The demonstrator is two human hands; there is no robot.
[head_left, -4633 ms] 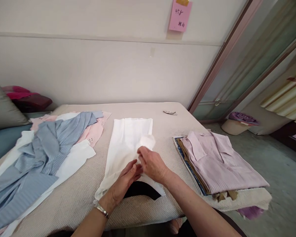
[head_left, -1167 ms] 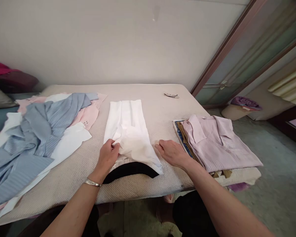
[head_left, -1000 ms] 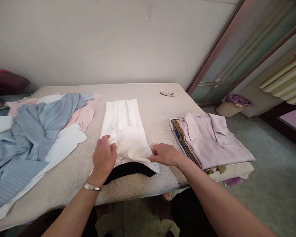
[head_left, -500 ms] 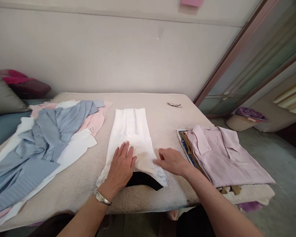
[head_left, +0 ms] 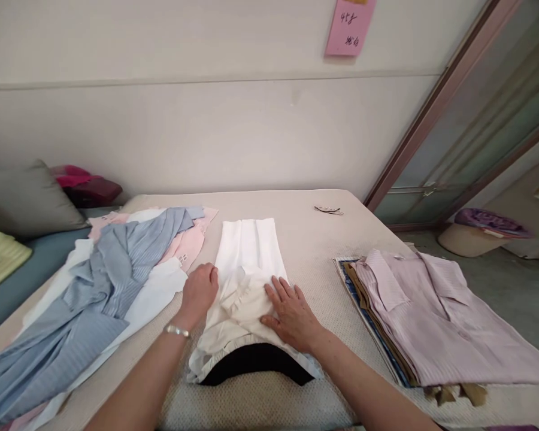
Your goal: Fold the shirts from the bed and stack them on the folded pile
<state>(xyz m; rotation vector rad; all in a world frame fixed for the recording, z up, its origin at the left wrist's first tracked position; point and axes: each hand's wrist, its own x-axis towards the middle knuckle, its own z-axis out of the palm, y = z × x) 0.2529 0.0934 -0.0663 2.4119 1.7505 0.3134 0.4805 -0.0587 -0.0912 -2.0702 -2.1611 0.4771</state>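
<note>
A folded white garment lies lengthwise in front of me, with a bunched cream part and a curved black band at its near end. My left hand is closed at the garment's left edge, its fingers curled in and the fingertips hidden. On the other side, my right hand rests on the garment's right half with the fingers stretched out and the palm down. The exact kind of garment cannot be made out.
A loose heap with a blue-grey striped garment on top lies to the left. At right is a folded stack topped by a pale pink striped shirt. Glasses lie near the back edge of the beige-covered bed. A grey pillow stands far left.
My left hand has gone from lying flat on the garment to closed at its left edge. My right hand has opened out onto the cloth. The cream part and black band show more, and the view has tilted up.
</note>
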